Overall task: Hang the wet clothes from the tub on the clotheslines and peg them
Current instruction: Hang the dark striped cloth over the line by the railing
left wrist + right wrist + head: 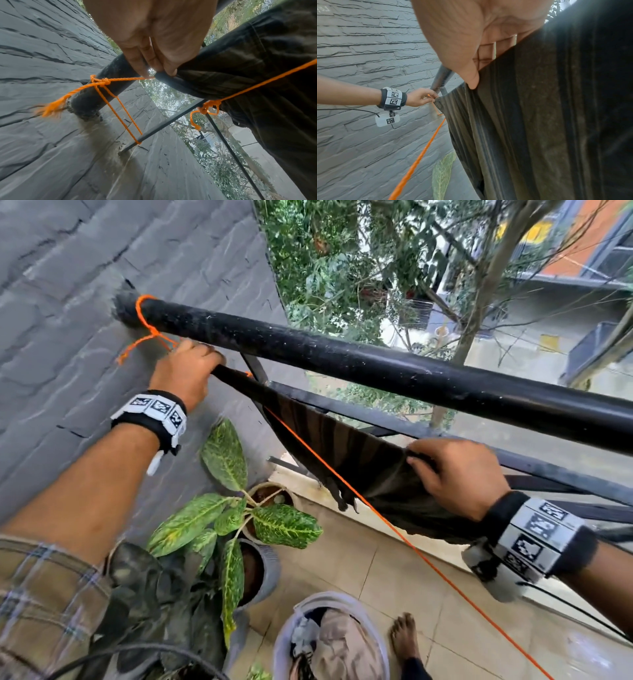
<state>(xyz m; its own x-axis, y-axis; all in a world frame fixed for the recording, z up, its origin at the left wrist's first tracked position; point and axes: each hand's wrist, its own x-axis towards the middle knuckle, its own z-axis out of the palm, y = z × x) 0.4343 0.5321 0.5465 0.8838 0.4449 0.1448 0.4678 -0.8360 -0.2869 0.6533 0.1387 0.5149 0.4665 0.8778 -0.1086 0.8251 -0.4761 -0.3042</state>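
A dark striped cloth (346, 450) is stretched between my two hands, just under the black railing pipe (376, 364). My left hand (186, 371) pinches its left end (164, 75) near the grey wall, where an orange clothesline (123, 78) is knotted to the pipe. My right hand (455, 474) grips the cloth's top edge (488, 70) further right. A second orange clothesline (394, 529) runs slantwise below the cloth. The white tub (376, 642) with several crumpled clothes stands on the floor below. No pegs are in view.
A grey stone wall (68, 302) closes the left side. Potted plants with big spotted leaves (274, 525) stand under my left arm. My bare foot (406, 635) is beside the tub on the tiled floor (359, 563). Trees and buildings lie beyond the railing.
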